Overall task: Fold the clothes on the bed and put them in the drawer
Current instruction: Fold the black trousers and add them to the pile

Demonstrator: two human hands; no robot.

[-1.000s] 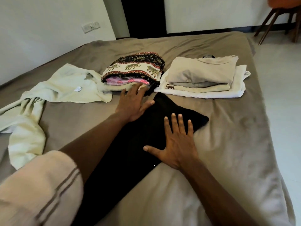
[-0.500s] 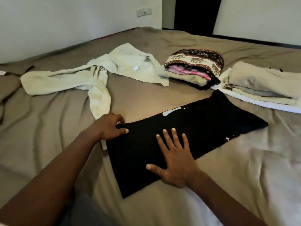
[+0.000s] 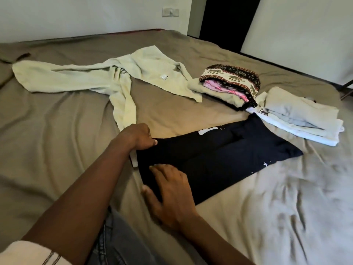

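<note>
1 blk garment [image 3: 229, 155], L fingers [image 3: 150, 143] pinching edge

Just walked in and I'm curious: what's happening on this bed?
A person is folding a dark garment on the bed. The left hand grips its near end, and the right hand presses flat on it. A patterned pile and a pale pile sit folded beyond. A green garment lies unfolded.

We logged a navy garment [image 3: 219, 159] with white specks, pale green robe [image 3: 149, 73], black-and-cream elephant-print cloth [image 3: 231, 75], taupe bedsheet [image 3: 57, 140].
</note>
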